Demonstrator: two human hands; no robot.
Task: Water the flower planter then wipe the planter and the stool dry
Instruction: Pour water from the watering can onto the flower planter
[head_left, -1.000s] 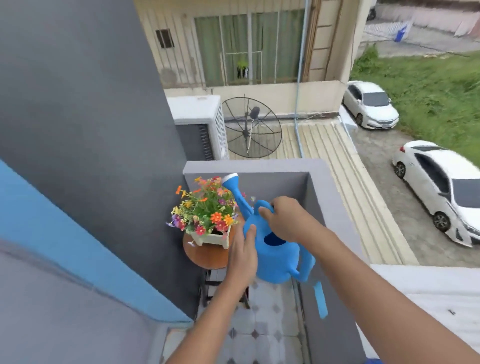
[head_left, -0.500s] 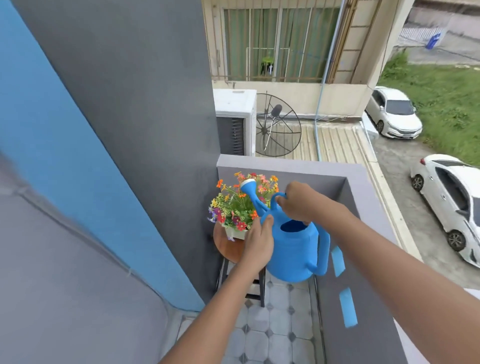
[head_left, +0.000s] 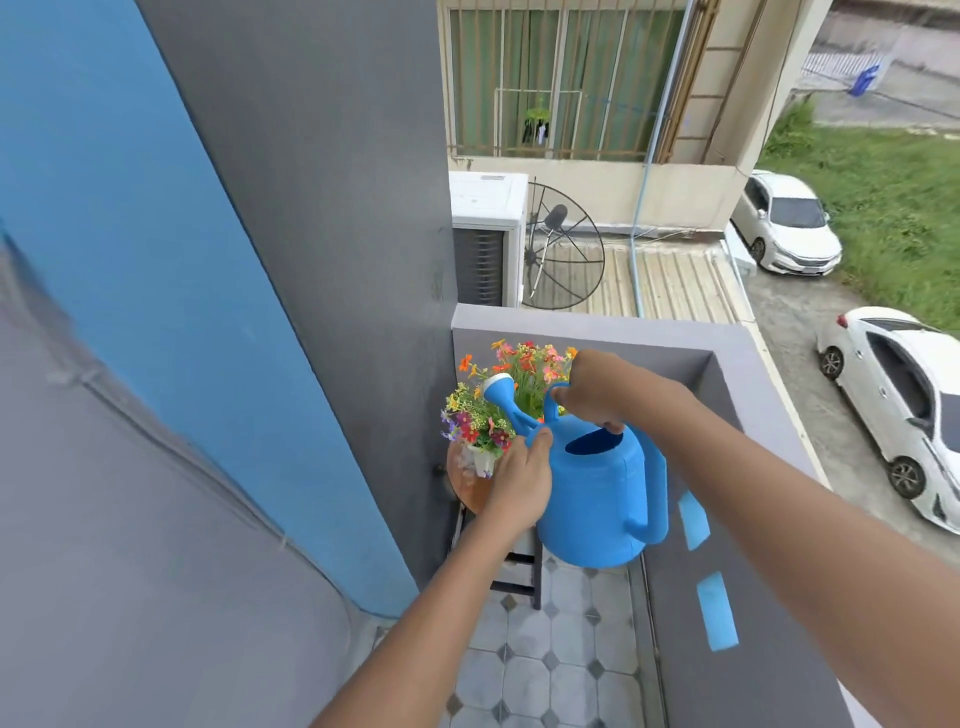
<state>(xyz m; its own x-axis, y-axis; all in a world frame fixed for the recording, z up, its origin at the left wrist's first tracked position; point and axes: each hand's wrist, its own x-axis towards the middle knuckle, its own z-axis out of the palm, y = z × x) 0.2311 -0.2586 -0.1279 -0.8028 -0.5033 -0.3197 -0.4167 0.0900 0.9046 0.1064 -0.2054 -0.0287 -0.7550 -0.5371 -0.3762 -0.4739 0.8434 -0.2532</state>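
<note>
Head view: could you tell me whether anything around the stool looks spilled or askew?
Nothing clearly amiss. The flower planter sits upright on the stool; the right hand grips the watering can, the left hand rests against it. A pale blur by the planter may be water.

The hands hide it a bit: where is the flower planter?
Head view, centre: the flower planter stands on the round wooden stool beside the grey wall, just beyond and left of the blue watering can.

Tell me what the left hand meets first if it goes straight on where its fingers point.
The left hand has its fingertips against the can at the base of the spout, so the can comes first. Past it, probably the flowers, though depth is unclear.
</note>
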